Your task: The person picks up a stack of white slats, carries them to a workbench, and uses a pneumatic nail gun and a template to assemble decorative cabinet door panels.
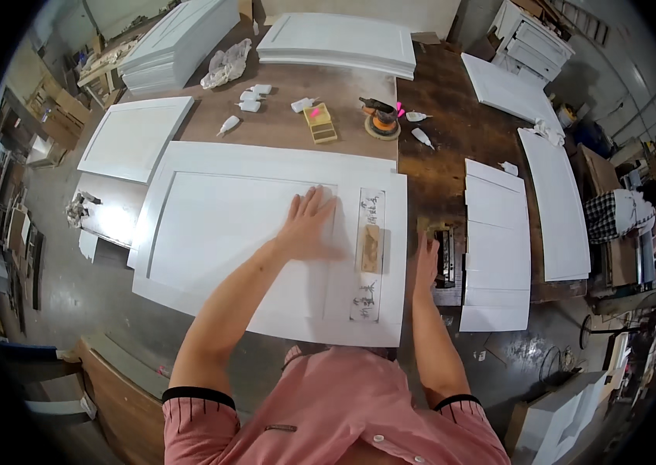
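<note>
A large white panel door [243, 232] with a recessed centre lies flat before me. My left hand [309, 229] rests open on it, fingers spread. To the right of that hand, a clear stencil strip [367, 298] with dark markings lies on the door's frame, a small wooden block [372, 248] at its middle. Beyond the door's right edge, my right hand [426, 260] is closed beside a dark, shallow ink tray [445, 256]. A small yellowish-brown piece shows at its fingertips; what it is cannot be made out.
White boards [496, 248] lie right of the tray. Behind the door are several white glue bottles [250, 101], a yellow box [320, 124] and an orange sander [382, 122]. Stacked white panels [336, 43] stand farther back. A person [626, 215] bends at the far right.
</note>
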Demonstrator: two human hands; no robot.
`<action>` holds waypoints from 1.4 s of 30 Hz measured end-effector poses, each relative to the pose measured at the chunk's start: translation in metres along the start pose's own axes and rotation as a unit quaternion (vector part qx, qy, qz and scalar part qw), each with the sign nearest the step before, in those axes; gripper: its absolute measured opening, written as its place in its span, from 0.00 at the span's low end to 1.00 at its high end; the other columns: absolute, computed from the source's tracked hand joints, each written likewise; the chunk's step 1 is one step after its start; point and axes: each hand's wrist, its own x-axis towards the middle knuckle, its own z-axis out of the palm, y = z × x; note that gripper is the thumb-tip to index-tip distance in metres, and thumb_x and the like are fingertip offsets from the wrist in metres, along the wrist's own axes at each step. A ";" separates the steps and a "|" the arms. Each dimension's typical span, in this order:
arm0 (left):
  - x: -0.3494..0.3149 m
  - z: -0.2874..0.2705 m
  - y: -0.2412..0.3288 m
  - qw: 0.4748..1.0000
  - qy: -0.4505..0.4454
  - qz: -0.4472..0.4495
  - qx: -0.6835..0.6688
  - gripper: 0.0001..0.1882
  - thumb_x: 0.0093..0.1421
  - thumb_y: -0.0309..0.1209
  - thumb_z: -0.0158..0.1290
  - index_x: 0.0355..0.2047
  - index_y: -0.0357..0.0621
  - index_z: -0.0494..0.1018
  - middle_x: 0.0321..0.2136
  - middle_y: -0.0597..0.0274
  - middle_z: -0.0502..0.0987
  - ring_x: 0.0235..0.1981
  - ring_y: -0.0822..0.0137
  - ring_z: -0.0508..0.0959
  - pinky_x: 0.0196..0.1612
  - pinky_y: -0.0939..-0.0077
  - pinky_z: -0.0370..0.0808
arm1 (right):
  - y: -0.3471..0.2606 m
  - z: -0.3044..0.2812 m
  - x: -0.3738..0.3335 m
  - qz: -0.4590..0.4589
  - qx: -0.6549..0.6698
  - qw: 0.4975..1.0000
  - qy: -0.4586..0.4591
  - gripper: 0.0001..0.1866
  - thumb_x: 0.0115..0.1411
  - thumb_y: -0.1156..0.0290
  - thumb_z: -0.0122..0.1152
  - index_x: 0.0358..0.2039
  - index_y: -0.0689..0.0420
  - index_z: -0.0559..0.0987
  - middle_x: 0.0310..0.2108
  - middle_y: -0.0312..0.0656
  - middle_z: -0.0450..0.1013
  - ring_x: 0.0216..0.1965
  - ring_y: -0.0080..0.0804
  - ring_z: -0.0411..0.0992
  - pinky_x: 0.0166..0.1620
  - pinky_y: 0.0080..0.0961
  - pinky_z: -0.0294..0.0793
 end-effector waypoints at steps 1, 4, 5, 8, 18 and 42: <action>-0.001 0.001 -0.002 1.000 -0.001 0.005 0.020 0.66 0.47 0.68 0.66 0.75 0.42 0.51 0.75 0.33 0.43 0.78 0.39 0.39 0.75 0.39 0.37 | -0.001 0.003 0.003 0.034 -0.047 0.998 -0.023 0.35 0.62 0.77 0.60 0.69 0.41 0.67 0.56 0.52 0.66 0.51 0.56 0.73 0.53 0.45 0.76; -0.011 0.004 -0.003 1.000 -0.006 -0.008 0.005 0.66 0.46 0.69 0.66 0.75 0.42 0.52 0.75 0.32 0.42 0.77 0.38 0.39 0.75 0.39 0.37 | 0.002 -0.005 -0.003 0.087 -0.067 0.994 -0.024 0.39 0.62 0.76 0.60 0.72 0.37 0.62 0.60 0.54 0.63 0.53 0.60 0.72 0.54 0.47 0.76; -0.010 0.000 -0.008 1.000 -0.001 -0.008 0.006 0.66 0.46 0.69 0.66 0.75 0.42 0.52 0.75 0.32 0.42 0.77 0.38 0.39 0.75 0.39 0.37 | 0.001 -0.005 0.004 0.102 -0.071 0.992 -0.021 0.40 0.62 0.76 0.60 0.72 0.36 0.61 0.61 0.54 0.62 0.54 0.61 0.72 0.54 0.48 0.77; -0.009 0.004 -0.002 1.000 0.005 0.009 -0.018 0.66 0.46 0.68 0.66 0.75 0.45 0.52 0.75 0.32 0.42 0.77 0.38 0.39 0.75 0.39 0.38 | 0.035 -0.003 0.023 0.146 0.042 0.986 -0.075 0.50 0.54 0.70 0.70 0.75 0.35 0.56 0.67 0.58 0.58 0.58 0.67 0.70 0.58 0.52 0.74; -0.004 0.010 -0.014 0.999 0.037 -0.005 -0.020 0.61 0.44 0.66 0.66 0.74 0.51 0.58 0.75 0.34 0.45 0.77 0.35 0.42 0.74 0.34 0.38 | -0.019 -0.146 0.122 0.272 0.527 0.769 -0.239 0.43 0.57 0.78 0.65 0.70 0.47 0.56 0.45 0.43 0.75 0.27 0.33 0.76 0.31 0.31 0.82; 0.001 -0.014 0.002 0.999 -0.034 -0.029 -0.002 0.63 0.45 0.64 0.67 0.76 0.52 0.52 0.76 0.33 0.41 0.77 0.34 0.38 0.75 0.36 0.37 | -0.203 -0.104 0.166 0.035 0.116 0.861 -0.494 0.19 0.54 0.57 0.72 0.37 0.59 0.84 0.25 0.36 0.78 0.18 0.24 0.69 0.23 0.27 0.70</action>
